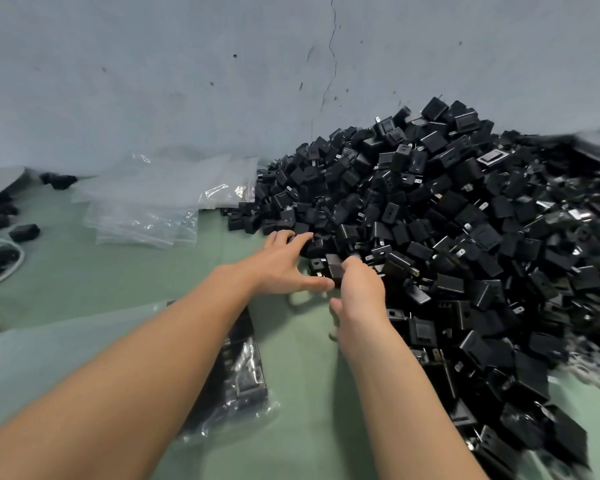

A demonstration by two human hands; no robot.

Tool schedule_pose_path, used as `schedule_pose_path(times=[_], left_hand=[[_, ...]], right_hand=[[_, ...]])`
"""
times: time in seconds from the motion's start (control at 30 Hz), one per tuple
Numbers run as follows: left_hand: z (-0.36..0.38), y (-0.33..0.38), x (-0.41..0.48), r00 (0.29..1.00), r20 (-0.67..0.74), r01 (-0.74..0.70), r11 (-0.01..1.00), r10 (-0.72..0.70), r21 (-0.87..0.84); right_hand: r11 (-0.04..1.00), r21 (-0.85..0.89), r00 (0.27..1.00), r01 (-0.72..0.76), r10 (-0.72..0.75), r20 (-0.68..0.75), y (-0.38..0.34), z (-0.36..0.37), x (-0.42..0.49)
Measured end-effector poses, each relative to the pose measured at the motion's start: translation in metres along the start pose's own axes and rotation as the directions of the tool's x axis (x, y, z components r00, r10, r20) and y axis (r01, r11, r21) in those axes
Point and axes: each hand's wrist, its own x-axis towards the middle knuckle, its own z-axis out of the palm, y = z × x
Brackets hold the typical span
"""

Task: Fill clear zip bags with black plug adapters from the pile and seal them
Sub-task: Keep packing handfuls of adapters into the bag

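Observation:
A big pile of black plug adapters (447,237) covers the right half of the green table (302,393). My left hand (281,265) lies at the pile's left edge, fingers straight and spread, fingertips touching adapters. My right hand (359,289) is just to its right, its fingers bent down over adapters beside one black adapter (335,268); the fingertips are hidden and the thumb sticks out apart. A clear zip bag filled with adapters (239,375) lies under my left forearm. A stack of empty clear zip bags (146,209) lies at the back left.
A few loose black adapters (23,232) lie at the far left, near a white cable (13,268). A grey cracked wall (222,81) stands right behind the table. The pile runs down to the near right edge.

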Motion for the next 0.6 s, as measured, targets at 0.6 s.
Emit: schedule_pose_path(times=[0.6], left_hand=[[0.011, 0.011, -0.008, 0.982, -0.128, -0.131, 0.989, 0.139, 0.071]], right_hand=[[0.998, 0.064, 0.999, -0.01, 0.007, 0.041, -0.003, 0.003, -0.002]])
